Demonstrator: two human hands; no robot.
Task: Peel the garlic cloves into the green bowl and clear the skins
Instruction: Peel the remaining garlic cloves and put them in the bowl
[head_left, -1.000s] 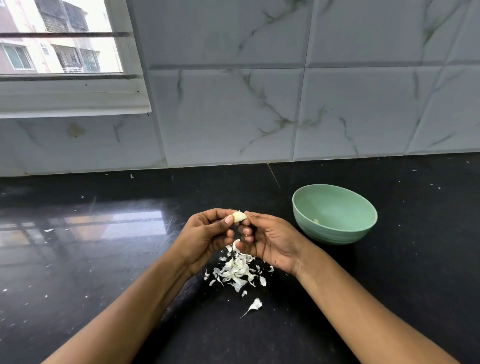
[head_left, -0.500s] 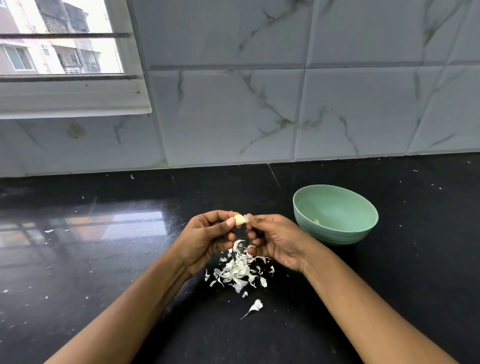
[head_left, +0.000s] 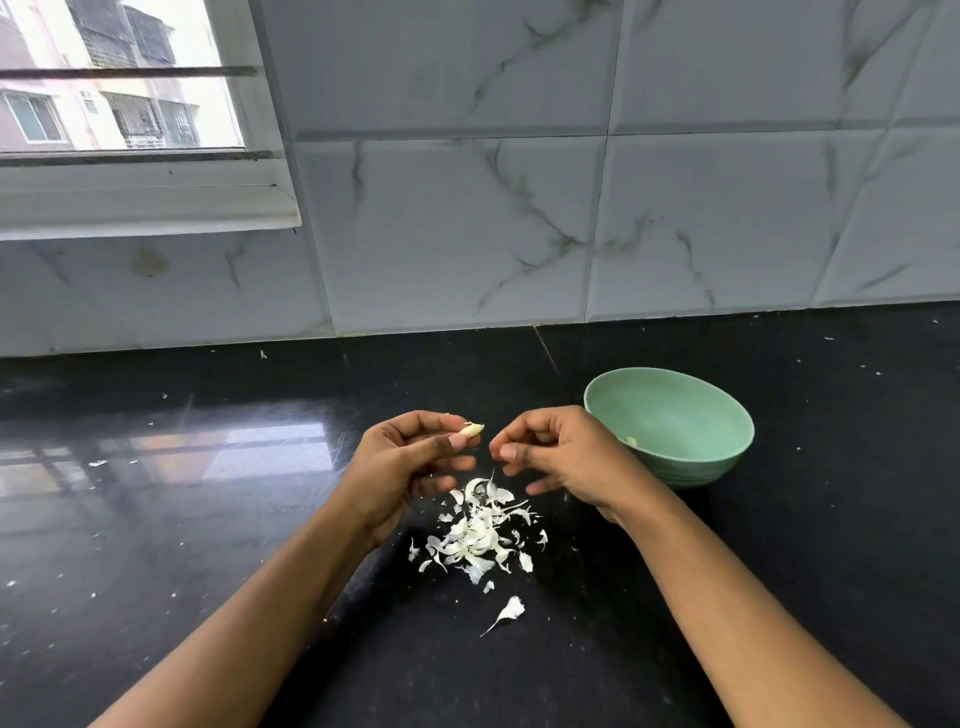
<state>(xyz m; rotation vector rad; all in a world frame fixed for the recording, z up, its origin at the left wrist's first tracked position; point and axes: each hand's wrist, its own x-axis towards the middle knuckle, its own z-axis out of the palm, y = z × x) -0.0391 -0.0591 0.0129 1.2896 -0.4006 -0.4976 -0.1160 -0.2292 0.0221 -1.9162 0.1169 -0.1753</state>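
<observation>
At frame centre the left hand (head_left: 405, 467) pinches a garlic clove (head_left: 471, 430) between thumb and fingertips. The right hand (head_left: 561, 457) sits just right of it, clear of the clove, with its fingers curled and thumb against forefinger; whether it nips a sliver of skin cannot be told. The skins (head_left: 478, 535) lie heaped on the black countertop (head_left: 208, 519) below the hands, and the green bowl (head_left: 696, 467) stands upright right of centre, one small pale piece (head_left: 631, 441) inside.

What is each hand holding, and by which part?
The left hand pinches the garlic clove by one end between thumb and forefinger, tip poking out. The right hand has curled fingers; whether they hold anything cannot be told.
</observation>
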